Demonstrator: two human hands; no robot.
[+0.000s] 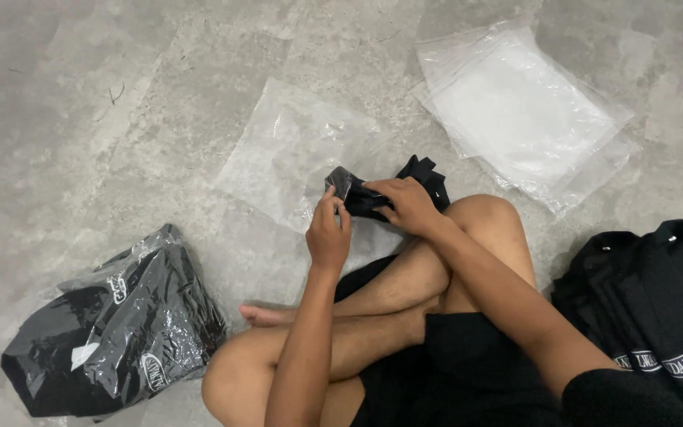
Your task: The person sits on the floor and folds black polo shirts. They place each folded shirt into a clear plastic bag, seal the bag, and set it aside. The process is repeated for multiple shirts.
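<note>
Left hand (327, 234): I pinch the edge of the clear plastic bag (294, 150).
Right hand (406, 204): fingers closed on my folded black garment (424, 175).
Floor (81, 119): grey.

Person seated cross-legged, both bare arms reaching forward over knees. Left hand (328, 235) raised upright, fingers curled, thumb and fingertips pinched shut. Right hand (406, 204) palm down, fingers bent and pressing, forearm crossing over right knee. Hands close together, almost touching.
</note>
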